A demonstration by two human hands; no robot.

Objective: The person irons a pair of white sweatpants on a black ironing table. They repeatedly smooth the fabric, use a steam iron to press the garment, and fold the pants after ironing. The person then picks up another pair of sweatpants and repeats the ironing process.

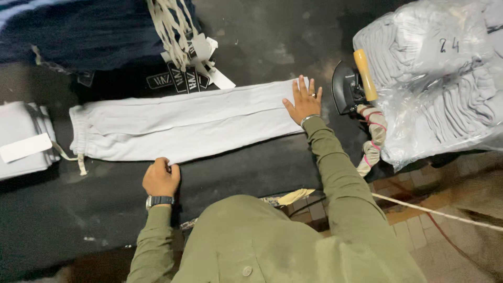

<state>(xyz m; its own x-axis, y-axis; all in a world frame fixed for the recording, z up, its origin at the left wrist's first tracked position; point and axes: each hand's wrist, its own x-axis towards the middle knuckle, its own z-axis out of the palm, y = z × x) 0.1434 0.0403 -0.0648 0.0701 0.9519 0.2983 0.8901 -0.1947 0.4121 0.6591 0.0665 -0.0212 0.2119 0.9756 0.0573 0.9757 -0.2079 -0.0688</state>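
Flat out: pale grey sweatpants (183,126) folded lengthwise, laid across the dark table (63,220), waistband and drawstring to the left, leg ends to the right.
Right hand (304,102): palm down on the leg ends, fingers (301,86) spread apart and straight, likely pinning the cloth so it stays taut and square; ring on one finger, bracelet at the wrist.
Right arm: stretched well forward, olive sleeve nearly straight.
Left hand (161,178): at the near edge of the garment, about midway along; fingers curled together, seemingly pinching the fold edge, though actual grip hidden under the knuckles.
Left arm: bent, elbow close to the body, wristwatch showing.
Iron (350,86): black, wooden handle, standing on its heel just beside the right hand, apart from the cloth, probably parked within easy reach.
Bagged stack (440,78): grey garments in clear plastic, far right.
Folded pile (23,139): pale pieces with a white tag, at the left edge, near the waistband.
Hang tags (191,68): bundle on cords, behind the sweatpants, on dark cloth.
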